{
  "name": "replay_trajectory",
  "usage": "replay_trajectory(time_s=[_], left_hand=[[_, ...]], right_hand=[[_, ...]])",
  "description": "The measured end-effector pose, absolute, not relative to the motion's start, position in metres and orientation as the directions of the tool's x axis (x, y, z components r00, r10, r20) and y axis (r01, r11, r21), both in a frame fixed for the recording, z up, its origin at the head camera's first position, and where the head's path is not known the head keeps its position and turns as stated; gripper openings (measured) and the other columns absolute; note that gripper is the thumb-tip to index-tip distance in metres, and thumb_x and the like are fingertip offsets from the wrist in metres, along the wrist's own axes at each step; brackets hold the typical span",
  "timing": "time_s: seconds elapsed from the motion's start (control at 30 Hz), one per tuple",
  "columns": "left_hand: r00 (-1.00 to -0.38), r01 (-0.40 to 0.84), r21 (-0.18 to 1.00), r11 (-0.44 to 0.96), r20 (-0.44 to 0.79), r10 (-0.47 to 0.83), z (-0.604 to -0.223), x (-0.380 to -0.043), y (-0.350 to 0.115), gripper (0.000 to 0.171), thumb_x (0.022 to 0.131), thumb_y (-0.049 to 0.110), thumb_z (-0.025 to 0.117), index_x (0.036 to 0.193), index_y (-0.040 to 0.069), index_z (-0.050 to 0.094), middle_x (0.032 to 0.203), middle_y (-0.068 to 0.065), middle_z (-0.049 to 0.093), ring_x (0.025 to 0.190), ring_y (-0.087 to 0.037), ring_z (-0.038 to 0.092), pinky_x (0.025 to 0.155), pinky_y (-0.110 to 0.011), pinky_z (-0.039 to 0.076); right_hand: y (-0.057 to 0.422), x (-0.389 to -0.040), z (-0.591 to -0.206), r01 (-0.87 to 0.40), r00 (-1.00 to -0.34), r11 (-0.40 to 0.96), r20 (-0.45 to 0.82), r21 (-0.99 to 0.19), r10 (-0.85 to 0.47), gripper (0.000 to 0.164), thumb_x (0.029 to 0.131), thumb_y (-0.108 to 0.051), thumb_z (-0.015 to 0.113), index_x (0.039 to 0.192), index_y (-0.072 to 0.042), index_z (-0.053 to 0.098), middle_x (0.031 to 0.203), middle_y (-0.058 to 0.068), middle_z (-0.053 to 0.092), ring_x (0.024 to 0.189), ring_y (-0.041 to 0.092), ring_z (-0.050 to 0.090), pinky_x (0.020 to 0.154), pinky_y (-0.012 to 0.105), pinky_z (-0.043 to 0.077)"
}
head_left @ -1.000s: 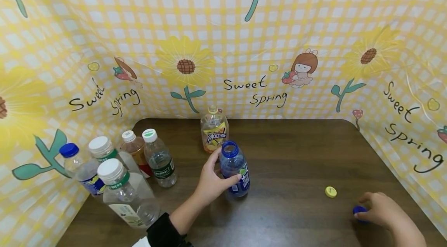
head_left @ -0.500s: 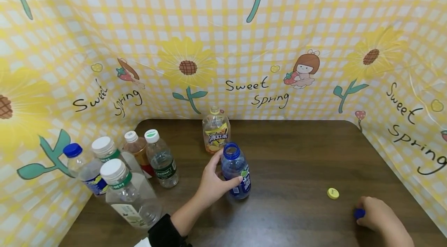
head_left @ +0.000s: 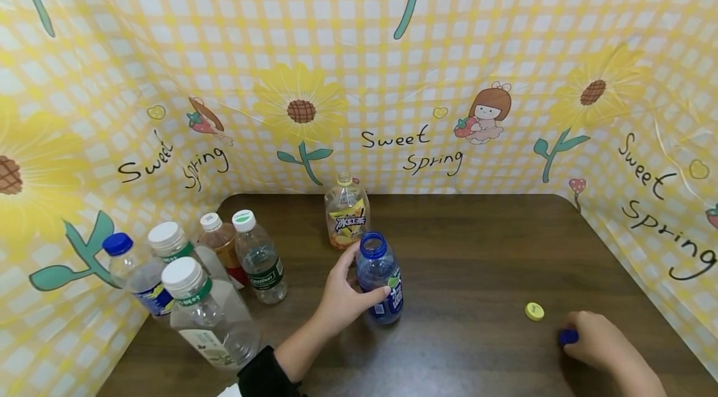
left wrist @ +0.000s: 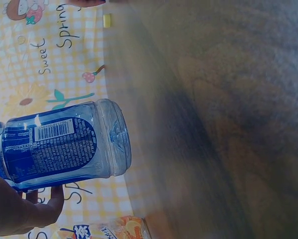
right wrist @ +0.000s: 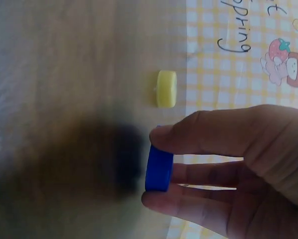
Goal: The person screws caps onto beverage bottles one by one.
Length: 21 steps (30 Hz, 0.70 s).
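Observation:
My left hand [head_left: 341, 298] grips a transparent blue plastic bottle [head_left: 377, 275] around its side, thumb across the front. The bottle stands near upright with an uncapped blue neck. In the left wrist view, its barcode label [left wrist: 64, 149] faces the camera. To the right, my right hand [head_left: 599, 339] pinches a blue bottle cap [right wrist: 159, 169] between thumb and fingertips. A dark shadow shows on the tabletop beside that cap in the right wrist view. Just beyond the right hand lies a yellow cap [head_left: 534, 311].
An uncapped iced tea bottle [head_left: 346, 216] stands behind the blue one. Several capped bottles group at the left, including a green-labelled water bottle [head_left: 262, 266] and a blue-capped one [head_left: 134, 275]. Patterned cloth [head_left: 404, 73] walls the brown table [head_left: 477, 235].
My right thumb and fingers have closed onto the blue cap, and it has moved slightly left with the hand. The left hand keeps its grip on the bottle.

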<state>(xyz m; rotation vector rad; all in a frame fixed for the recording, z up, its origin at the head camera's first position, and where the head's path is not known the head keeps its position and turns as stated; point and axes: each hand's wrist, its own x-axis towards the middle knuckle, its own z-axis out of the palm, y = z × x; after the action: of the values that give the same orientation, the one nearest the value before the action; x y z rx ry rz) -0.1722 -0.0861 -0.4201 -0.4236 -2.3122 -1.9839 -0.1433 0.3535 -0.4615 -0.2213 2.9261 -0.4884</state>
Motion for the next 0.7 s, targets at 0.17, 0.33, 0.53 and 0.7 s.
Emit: replay_trajectory(time_s=[0.17, 0.33, 0.53, 0.7], left_hand=[[-0.96, 0.249, 0.961, 0.124, 0.227, 0.164, -0.421, -0.172, -0.085, 0.078, 0.075, 0.011, 0.084, 0.142, 0.016, 0.045, 0.133, -0.007, 0.053, 0.123, -0.029, 0.05, 0.1, -0.056, 0.042], [-0.958, 0.252, 0.962, 0.109, 0.232, 0.166, -0.421, -0.171, -0.082, 0.078, 0.075, 0.009, 0.084, 0.142, 0.014, 0.045, 0.133, -0.009, 0.054, 0.122, -0.031, 0.051, 0.099, -0.055, 0.043], [-0.957, 0.255, 0.962, 0.097, 0.237, 0.167, -0.422, -0.169, -0.079, 0.079, 0.074, 0.008, 0.084, 0.143, 0.01, 0.045, 0.132, -0.011, 0.054, 0.121, -0.031, 0.051, 0.099, -0.052, 0.044], [-0.958, 0.254, 0.962, 0.1, 0.236, 0.166, -0.422, -0.167, -0.079, 0.078, 0.074, 0.007, 0.084, 0.142, 0.012, 0.046, 0.131, -0.01, 0.054, 0.12, -0.03, 0.051, 0.099, -0.053, 0.044]], right_hand=[[0.344, -0.15, -0.448, -0.177, -0.966, 0.909, -0.112, -0.377, -0.235, 0.023, 0.067, -0.003, 0.078, 0.088, -0.001, 0.068, 0.079, 0.003, 0.063, 0.071, 0.019, 0.058, 0.063, 0.04, 0.051], [0.335, -0.161, -0.427, -0.302, -0.928, 0.866, -0.084, -0.4, -0.362, 0.024, 0.069, -0.003, 0.08, 0.09, -0.002, 0.068, 0.082, 0.001, 0.063, 0.072, 0.016, 0.058, 0.061, 0.032, 0.051], [0.314, -0.173, -0.398, -0.496, -0.856, 0.817, 0.007, -0.294, -0.517, 0.028, 0.068, -0.006, 0.083, 0.092, -0.004, 0.069, 0.089, 0.002, 0.063, 0.078, 0.022, 0.062, 0.064, 0.035, 0.054], [0.28, -0.184, -0.367, -0.595, -0.799, 0.779, 0.034, -0.197, -0.601, 0.029, 0.066, -0.007, 0.085, 0.091, -0.009, 0.07, 0.09, 0.003, 0.062, 0.082, 0.026, 0.063, 0.066, 0.04, 0.055]])
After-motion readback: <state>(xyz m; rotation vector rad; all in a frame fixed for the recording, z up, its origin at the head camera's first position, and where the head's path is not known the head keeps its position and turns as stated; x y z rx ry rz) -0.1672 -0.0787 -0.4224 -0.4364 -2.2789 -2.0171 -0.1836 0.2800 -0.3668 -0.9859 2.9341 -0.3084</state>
